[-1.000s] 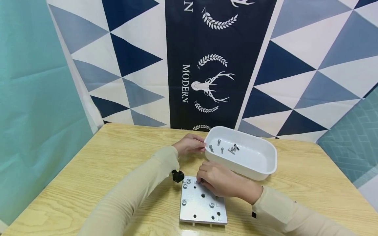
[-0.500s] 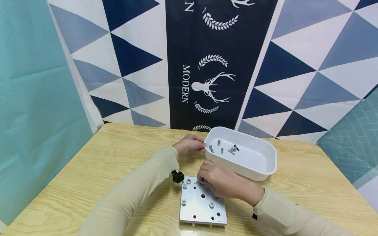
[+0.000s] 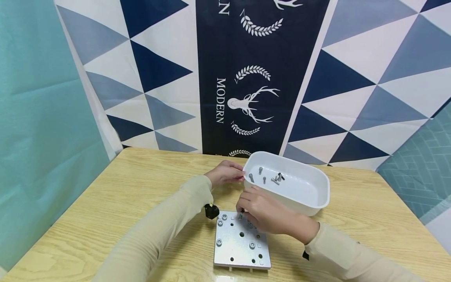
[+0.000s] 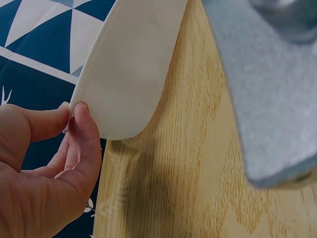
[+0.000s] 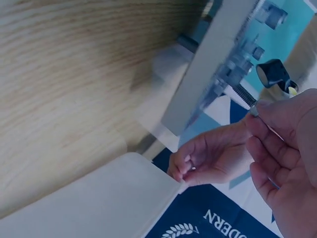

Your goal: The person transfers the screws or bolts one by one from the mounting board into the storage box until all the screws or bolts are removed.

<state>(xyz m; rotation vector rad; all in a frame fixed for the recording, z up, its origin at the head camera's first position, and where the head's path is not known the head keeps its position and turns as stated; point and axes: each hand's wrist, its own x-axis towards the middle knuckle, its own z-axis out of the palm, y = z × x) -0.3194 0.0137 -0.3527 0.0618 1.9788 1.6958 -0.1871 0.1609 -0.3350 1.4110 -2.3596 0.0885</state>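
Note:
At the left end of the white plastic bin, my left hand pinches the rim between thumb and fingers; the left wrist view shows this grip on the bin. My right hand is over the far edge of a silver metal plate. Between its thumb and index finger it pinches a screw, whose threaded shank sticks out toward the plate. The screw's head is mostly covered by the fingertips. Several socket-head screws, such as one screw, stand in the plate among bare holes.
Inside the bin lie several loose screws and a small black piece. The wooden table ends at a patterned cloth behind. A black wrist camera sits close to the plate's far left corner.
My right hand has risen slightly away from the plate, so more of the screw below its fingers shows. The left hand, bin and plate stay in place.

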